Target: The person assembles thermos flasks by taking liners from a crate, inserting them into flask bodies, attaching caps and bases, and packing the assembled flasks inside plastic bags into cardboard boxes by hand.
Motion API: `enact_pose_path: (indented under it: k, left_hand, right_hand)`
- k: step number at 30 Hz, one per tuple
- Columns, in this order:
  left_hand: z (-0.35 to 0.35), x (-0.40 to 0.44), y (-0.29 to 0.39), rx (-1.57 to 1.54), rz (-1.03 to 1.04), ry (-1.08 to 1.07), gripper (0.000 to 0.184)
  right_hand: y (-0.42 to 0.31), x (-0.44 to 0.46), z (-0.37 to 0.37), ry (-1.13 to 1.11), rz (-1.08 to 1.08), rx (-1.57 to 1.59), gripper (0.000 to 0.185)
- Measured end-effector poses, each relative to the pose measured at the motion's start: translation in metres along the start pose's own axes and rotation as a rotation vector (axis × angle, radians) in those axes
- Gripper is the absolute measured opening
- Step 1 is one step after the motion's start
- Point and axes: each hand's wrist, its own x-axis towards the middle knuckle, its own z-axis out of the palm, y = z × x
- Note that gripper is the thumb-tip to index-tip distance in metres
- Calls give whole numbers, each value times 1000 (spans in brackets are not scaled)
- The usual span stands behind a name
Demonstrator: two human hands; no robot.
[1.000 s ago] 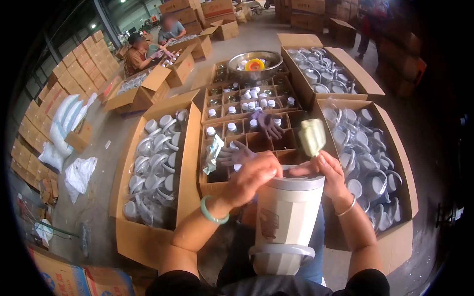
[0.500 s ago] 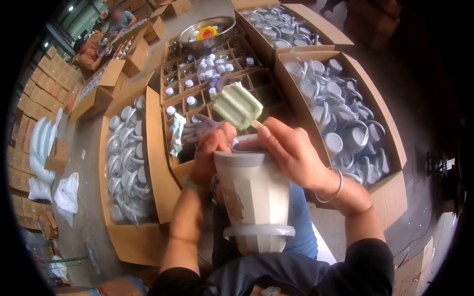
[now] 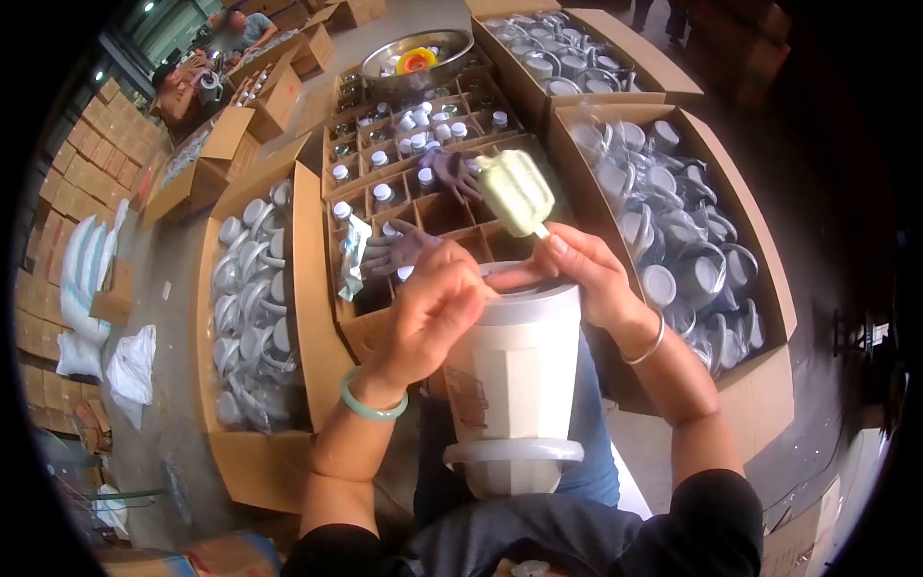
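My right hand (image 3: 591,279) grips the stick of a pale green ice pop (image 3: 519,192), which tilts up and leftward. One finger of that hand reaches across the grey rim of a cream, faceted plastic container (image 3: 519,370). The container stands upright at my lap, with a grey ring around its lower part. My left hand (image 3: 433,313) is closed at the left of the rim, fingertips pinched; what they hold, if anything, is hidden. Beyond it lie two purple-grey gloves (image 3: 399,248) (image 3: 452,173) and a torn wrapper (image 3: 353,258) on a divided carton (image 3: 444,213).
White-capped bottles (image 3: 383,192) fill several carton compartments, and a metal bowl (image 3: 452,72) sits at its far end. Open boxes of grey-lidded, plastic-wrapped items flank it at left (image 3: 308,298) and right (image 3: 760,240). Two people (image 3: 178,96) (image 3: 252,31) are at the far left.
My left hand has lifted and turned at the rim. The ice pop has moved right in my right hand, and the container has shifted slightly right in view.
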Motion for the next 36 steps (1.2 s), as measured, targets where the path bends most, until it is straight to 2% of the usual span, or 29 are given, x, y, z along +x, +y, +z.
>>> enact_pose_path:
  k: [1,2,4,5,7,8,9,11,12,14,15,16,17,18,19,20,21,22,24,25,26,27,29,30,33,36]
  left_hand:
    - [-1,-3,-8,-78,31,25,36]
    - [-5,-5,-21,-197,24,7,39]
    - [-3,-7,-34,-473,-51,20,45]
    - [4,-8,-39,-513,-34,94,37]
    - [5,-3,-48,-369,-14,83,30]
    - [7,-2,-50,-365,-12,94,30]
    - [8,0,-52,-297,42,99,27]
    - [9,1,-60,-21,182,117,22]
    - [9,-3,-61,-196,-39,124,21]
    - [4,-1,-56,-353,-124,115,23]
    - [1,4,-45,-328,-2,90,26]
    - [2,3,-27,-257,-90,111,26]
    - [6,3,-24,-102,-10,108,27]
    - [7,3,-14,-109,-35,133,25]
    - [10,4,-4,-5,111,196,23]
    - [15,4,1,19,61,217,25]
    - [15,4,-8,62,115,218,25]
    - [12,1,-14,63,112,194,26]
    - [5,-2,-21,67,99,187,27]
    - [3,-3,-24,-96,111,156,29]
    - [2,-5,-28,-261,128,120,30]
    - [5,-6,-34,-263,121,135,30]
    - [4,-8,-45,-457,52,64,32]
    - [3,-8,-44,-527,29,37,33]
    - [-6,-9,-44,-442,29,7,33]
    - [-18,-3,-60,-473,-147,-176,28]
  right_hand:
    - [-2,0,6,2,9,-30,27]
    - [-8,-3,16,51,57,-92,28]
    - [-14,-9,28,96,-13,-226,29]
    - [-9,-11,29,131,-44,-270,30]
    - [-18,-16,36,245,3,-630,28]
    - [-19,-16,43,273,-126,-761,26]
    - [-23,-18,46,286,-124,-836,25]
    - [-19,-16,40,282,-37,-668,26]
    - [-9,-13,27,276,-14,-518,26]
    - [-23,-9,20,130,10,-409,25]
    - [-25,-9,17,72,2,-382,26]
    - [-22,-7,13,53,-37,-411,29]
    - [-17,-3,8,27,-79,-437,32]
    - [-9,-4,-3,79,-96,-485,35]
    - [1,-7,-8,151,-65,-352,33]
    - [13,-14,-24,232,-98,-328,32]
    - [26,-22,-41,311,-133,-306,31]
    - [22,-17,-25,385,-156,-398,30]
    - [24,-17,-17,388,-251,-589,31]
    - [14,-16,-1,283,-193,-457,32]
    - [11,-19,4,343,-181,-549,33]
    - [8,-22,11,332,-168,-551,33]
    - [4,-19,33,353,-161,-430,32]
    - [4,-19,47,470,-140,-410,32]
    - [-3,-18,43,377,-74,-491,35]
    - [-3,-10,30,309,-117,-544,34]
